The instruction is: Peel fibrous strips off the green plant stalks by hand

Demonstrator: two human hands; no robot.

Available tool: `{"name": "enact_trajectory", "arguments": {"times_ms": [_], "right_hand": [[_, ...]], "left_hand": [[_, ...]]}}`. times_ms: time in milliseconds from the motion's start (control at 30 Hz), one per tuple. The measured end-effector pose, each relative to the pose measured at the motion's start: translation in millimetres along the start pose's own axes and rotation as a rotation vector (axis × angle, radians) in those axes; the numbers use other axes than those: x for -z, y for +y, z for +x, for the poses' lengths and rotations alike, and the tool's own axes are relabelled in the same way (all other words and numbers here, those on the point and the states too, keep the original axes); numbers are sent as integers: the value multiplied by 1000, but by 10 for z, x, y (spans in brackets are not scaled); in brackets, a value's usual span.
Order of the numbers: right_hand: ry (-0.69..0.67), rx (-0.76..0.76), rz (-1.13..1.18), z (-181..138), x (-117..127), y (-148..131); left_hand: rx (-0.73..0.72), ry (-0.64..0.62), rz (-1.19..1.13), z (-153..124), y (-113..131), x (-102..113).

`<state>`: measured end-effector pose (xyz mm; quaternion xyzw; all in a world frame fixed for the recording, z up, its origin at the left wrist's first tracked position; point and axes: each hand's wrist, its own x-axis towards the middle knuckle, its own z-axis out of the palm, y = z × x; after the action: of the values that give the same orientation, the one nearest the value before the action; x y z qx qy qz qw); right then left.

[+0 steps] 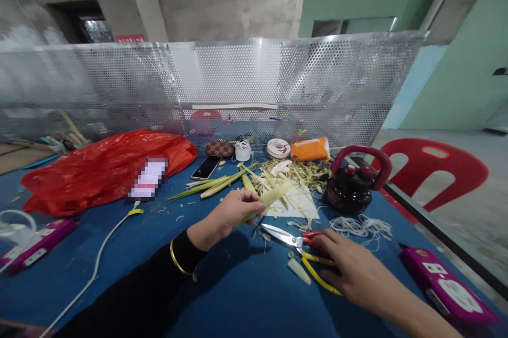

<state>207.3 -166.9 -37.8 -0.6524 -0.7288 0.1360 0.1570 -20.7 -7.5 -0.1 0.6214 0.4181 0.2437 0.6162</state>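
Note:
My left hand [232,212] pinches a pale green plant leaf or husk strip [277,193] between thumb and fingers, its broad end pointing up to the right. In my right hand [349,266] is a pair of scissors [283,236] with one red and one yellow handle. Their blades point left, slightly parted, just below the held strip. A cut pale piece [299,271] lies on the blue table [222,295] under the scissors. Beyond my hands, shredded plant scraps [307,174] are heaped partly over a white paper sheet [311,210]. Several long green stalks [214,184] lie to the left of the heap.
A red plastic bag [107,163] and a phone [148,179] on a cable lie left. A dark kettle-shaped jug [349,190], white string [361,226] and a purple power strip [446,285] are right. A perforated metal screen [234,73] borders the back; a red chair [432,166] stands beyond.

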Motion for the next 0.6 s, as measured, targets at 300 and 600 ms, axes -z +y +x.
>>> {"name": "enact_trajectory", "arguments": {"times_ms": [300, 600], "right_hand": [[-49, -23, -161, 45, -148, 81], [54, -77, -41, -29, -207, 254]], "left_hand": [[-16, 3, -93, -38, -92, -78], [-19, 60, -103, -54, -116, -66]]}}
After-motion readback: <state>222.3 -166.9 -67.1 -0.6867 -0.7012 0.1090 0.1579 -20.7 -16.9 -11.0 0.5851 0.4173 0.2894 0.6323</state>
